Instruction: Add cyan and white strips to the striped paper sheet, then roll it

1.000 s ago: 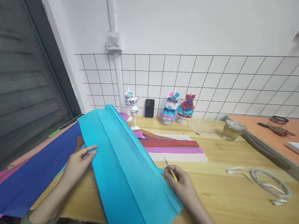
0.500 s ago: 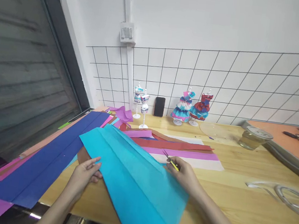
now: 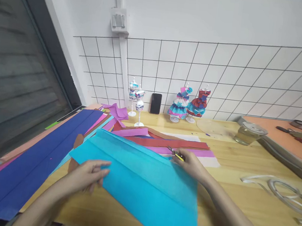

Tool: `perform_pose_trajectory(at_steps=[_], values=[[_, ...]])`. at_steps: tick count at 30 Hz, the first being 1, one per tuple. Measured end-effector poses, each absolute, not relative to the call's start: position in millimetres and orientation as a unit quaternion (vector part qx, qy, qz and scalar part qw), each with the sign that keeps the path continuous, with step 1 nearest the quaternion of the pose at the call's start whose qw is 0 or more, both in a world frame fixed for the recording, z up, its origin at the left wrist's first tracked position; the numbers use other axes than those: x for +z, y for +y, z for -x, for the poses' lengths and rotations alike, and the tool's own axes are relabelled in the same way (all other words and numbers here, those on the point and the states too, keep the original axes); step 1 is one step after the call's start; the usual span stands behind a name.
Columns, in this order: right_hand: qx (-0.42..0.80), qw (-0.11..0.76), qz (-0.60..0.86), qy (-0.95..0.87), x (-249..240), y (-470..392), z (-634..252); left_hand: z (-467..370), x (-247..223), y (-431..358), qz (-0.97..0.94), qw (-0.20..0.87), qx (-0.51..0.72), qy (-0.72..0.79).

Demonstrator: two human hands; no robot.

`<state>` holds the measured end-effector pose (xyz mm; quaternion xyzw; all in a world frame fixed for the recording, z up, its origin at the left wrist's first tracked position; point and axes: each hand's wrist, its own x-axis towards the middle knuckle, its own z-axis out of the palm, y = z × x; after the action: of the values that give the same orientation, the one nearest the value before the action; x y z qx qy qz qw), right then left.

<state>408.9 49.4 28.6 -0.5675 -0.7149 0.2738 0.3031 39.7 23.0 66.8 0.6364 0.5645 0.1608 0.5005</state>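
A large turquoise sheet (image 3: 142, 185) with lengthwise creases lies slantwise across the front of the wooden table. My left hand (image 3: 92, 173) is over its left lower edge, fingers apart and pointing right, with nothing gripped between them. At the sheet's upper right edge, my right hand (image 3: 188, 163) is closed around small yellow-and-black scissors (image 3: 176, 154), whose blades point up and left. Behind the sheet lie red (image 3: 166, 142), purple and white strips. To the left, a long dark blue strip (image 3: 37, 161) rests on pink and brown ones.
Two small white mannequins (image 3: 139, 106), a black phone (image 3: 155, 103) and two dressed mannequins (image 3: 179, 105) stand by the gridded wall. A lidded cup (image 3: 250, 133) and a white cable coil (image 3: 289, 196) are at right, near an orange surface (image 3: 277, 134).
The turquoise sheet has turned flatter across the table. My left hand has come off its edge and opened. My right hand still holds the scissors. The view has shifted slightly.
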Motion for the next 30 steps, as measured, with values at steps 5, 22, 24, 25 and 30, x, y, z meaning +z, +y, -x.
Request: perform_pose_trajectory(at_steps=[5, 22, 24, 25, 30], values=[[0.359, 0.335, 0.544, -0.68, 30, 43, -416, -109, 79, 72, -0.752, 0.378, 0.265, 0.471], [0.305, 0.299, 0.579, -0.694, 40, 32, -428, -204, 45, 134, -0.923, 0.283, 0.14, 0.221], [0.299, 0.285, 0.591, -0.693, 40, 34, -432, -202, 44, 135, -0.908, 0.318, 0.149, 0.23], [0.293, 0.282, 0.597, -0.691, 39, 35, -433, -201, 43, 136, -0.898, 0.335, 0.156, 0.238], [0.219, 0.323, 0.628, -0.673, 43, 36, -434, -203, 39, 136, -0.848, 0.413, 0.173, 0.284]])
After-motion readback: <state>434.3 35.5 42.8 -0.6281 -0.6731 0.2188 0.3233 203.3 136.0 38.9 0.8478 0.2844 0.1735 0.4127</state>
